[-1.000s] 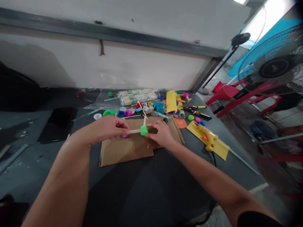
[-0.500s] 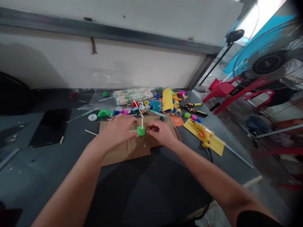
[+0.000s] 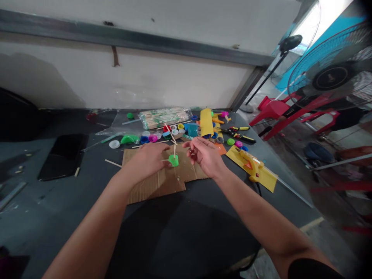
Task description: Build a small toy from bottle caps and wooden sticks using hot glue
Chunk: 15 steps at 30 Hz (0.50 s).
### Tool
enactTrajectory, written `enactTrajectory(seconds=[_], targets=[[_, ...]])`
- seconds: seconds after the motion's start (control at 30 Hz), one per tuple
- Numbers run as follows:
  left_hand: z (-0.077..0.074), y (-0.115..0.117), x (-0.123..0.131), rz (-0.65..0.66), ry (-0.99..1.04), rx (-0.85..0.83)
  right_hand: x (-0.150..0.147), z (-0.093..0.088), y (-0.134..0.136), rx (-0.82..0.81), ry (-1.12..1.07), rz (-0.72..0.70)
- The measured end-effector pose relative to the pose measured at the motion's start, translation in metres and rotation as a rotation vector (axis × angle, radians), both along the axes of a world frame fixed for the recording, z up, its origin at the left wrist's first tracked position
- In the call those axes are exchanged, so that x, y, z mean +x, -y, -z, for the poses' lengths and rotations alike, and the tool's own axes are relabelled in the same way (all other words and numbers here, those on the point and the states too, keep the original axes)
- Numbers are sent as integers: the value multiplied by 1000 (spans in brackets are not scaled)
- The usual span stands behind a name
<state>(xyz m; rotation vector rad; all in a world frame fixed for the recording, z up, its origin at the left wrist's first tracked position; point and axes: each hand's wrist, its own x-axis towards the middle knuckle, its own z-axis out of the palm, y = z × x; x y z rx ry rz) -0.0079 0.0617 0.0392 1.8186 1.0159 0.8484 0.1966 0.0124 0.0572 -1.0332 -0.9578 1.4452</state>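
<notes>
A green bottle cap (image 3: 173, 160) is above a piece of brown cardboard (image 3: 157, 185). A thin wooden stick (image 3: 174, 150) rises from it, and another short stick juts from its left side. My left hand (image 3: 147, 159) has its thumb and fingers closed at the cap's left side, holding it steady; the exact grip is partly hidden by the hand. To the right, my right hand (image 3: 205, 155) is raised clear of the cap. Its fingers are loosely curled and apart, with nothing visible between them.
Behind lie a plastic packet of wooden sticks (image 3: 165, 117) and several coloured caps. Black-and-yellow pliers (image 3: 240, 135) and a yellow hot glue gun (image 3: 253, 166) with a cord are on the right. At left rests a black phone (image 3: 62, 157). A fan (image 3: 331, 76) stands beyond the table.
My right hand has drawn away from the green cap, up and to the right, its fingers loosening. The cap has tilted slightly in my left hand, which stays in place.
</notes>
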Motion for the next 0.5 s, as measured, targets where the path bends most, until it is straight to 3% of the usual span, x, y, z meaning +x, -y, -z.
enactTrajectory(seconds=[0.13, 0.23, 0.5], targets=[[-21, 2, -10, -104, 0, 21, -1, -8, -5, -133, -69, -16], [-38, 9, -8, -124, -60, 41, 4, -8, -10, -118, 23, -40], [-40, 13, 0, -168, 65, 25, 12, 4, -12, 127, 1017, -195]])
